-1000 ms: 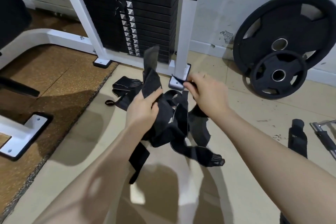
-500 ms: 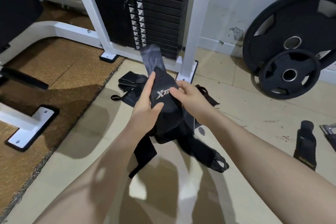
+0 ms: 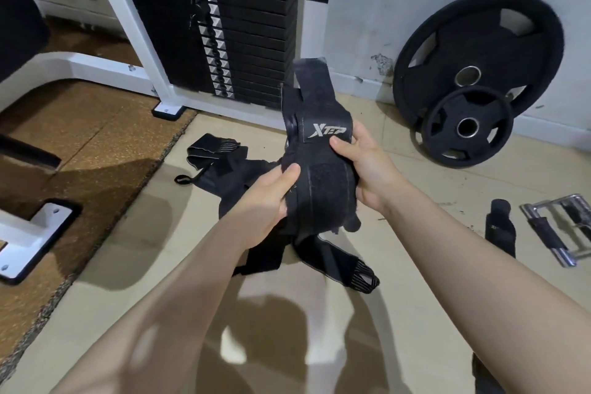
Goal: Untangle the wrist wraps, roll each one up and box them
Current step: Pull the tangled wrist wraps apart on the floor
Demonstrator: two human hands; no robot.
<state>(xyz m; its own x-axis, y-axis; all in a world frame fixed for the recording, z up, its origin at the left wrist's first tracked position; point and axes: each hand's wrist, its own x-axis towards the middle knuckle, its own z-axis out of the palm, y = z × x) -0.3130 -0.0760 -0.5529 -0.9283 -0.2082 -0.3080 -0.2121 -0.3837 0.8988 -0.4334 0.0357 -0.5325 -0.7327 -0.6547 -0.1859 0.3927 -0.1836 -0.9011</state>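
While the wraps [image 3: 315,189] are mostly one black knot, the job looks barely begun: nothing is rolled, and no box is in view. At the left, on the floor [image 3: 415,313] by the mat's [image 3: 96,153] edge, one loose wrap [image 3: 217,152] lies flat with its thumb loop out. Next, the left hand [image 3: 267,201] grips the knot's near left side, thumb curled over the fabric. Held above the floor, the knot shows a logo band on top, and its tails trail down to the tiles. On its right side the right hand [image 3: 363,169] clamps the band, thumb on the logo's edge. Farther right, another strap [image 3: 500,227] lies on the floor beside a metal handle [image 3: 563,227]; whether it is a wrap I cannot tell. Untangling, rolling and boxing all remain.
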